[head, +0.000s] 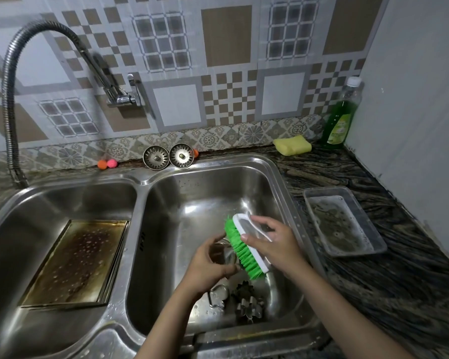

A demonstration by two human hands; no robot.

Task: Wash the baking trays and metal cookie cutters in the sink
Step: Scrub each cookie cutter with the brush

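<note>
Obs., double sink (283,177), person at near edge. R hand (272,242) grips white scrub brush (246,242) w/ green bristles facing left, fingers curled over its back, above right basin. L hand (210,265) pinches a metal cookie cutter (227,251) against the bristles; shape mostly hidden, can't tell. Two more cutters (233,299) lie on right basin floor, near side, just beside each other. Stained baking tray (75,263) lies in left basin, spotted w/ droplets. Second tray (344,220) on counter right of sink, soapy film inside. Far right corner: yellow sponge (292,144), green detergent bottle (341,117).
</note>
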